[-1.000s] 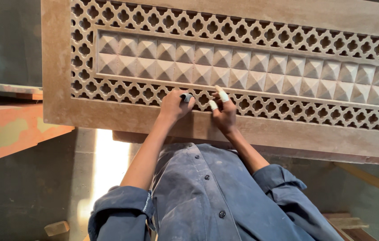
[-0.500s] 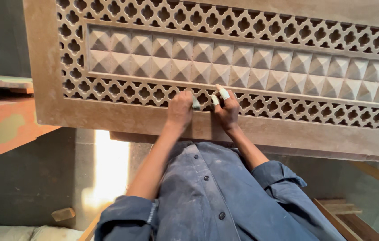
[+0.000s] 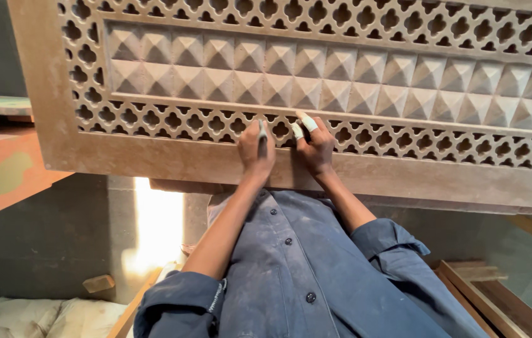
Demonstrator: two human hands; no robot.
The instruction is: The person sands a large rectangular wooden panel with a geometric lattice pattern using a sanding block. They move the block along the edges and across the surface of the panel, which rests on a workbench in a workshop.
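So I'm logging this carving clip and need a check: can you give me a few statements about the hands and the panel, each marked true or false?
1. Both hands rest on the carved panel's lower lattice strip. True.
2. The left hand holds a slim dark tool. True.
3. The right hand has bare fingertips. False: pale wraps cover some fingers.
4. The panel's middle band is smooth. False: it bears rows of raised pyramids.
5. The person wears a red shirt. False: the shirt is blue.

Both hands slid a bit left along the lower lattice band of the carved panel [image 3: 316, 69] vs 1 s ago. Left hand [image 3: 256, 150] & right hand [image 3: 316, 147] now sit closer together, tool [image 3: 262, 136] more upright.
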